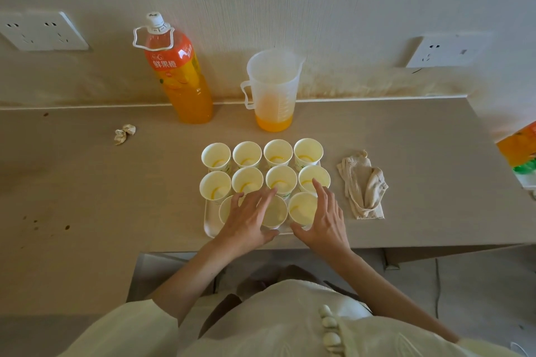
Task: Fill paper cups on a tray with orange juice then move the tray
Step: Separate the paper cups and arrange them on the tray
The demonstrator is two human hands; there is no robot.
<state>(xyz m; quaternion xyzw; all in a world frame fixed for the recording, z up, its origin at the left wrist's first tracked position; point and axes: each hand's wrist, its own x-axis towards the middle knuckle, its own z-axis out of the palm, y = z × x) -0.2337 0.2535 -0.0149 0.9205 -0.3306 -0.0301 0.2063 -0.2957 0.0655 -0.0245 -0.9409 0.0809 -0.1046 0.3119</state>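
"Pouring was judged to be over, then?"

"So it was judged. A little orange juice (215,193) was seen in the bottom of the white paper cups (278,153) that could be looked into. They were packed on the pale oblong plastic tray (209,226), which lay on the beige table (116,182) close to its near edge. The clear plastic measuring jug (272,87) stood unheld at the far side."

"And the hands?"

"Nothing was grasped. The left hand (249,217) was spread, fingers straight, over the near-left cups. The right hand (324,217) was laid with extended fingers along the right side of the near-right cup (303,209). Whether the rims were touched could not be told."

"What was called for next?"

"The tray's left and right edges would have to be gripped, clear of the crumpled beige cloth (362,185) just to the right. The tray would have to be kept level."
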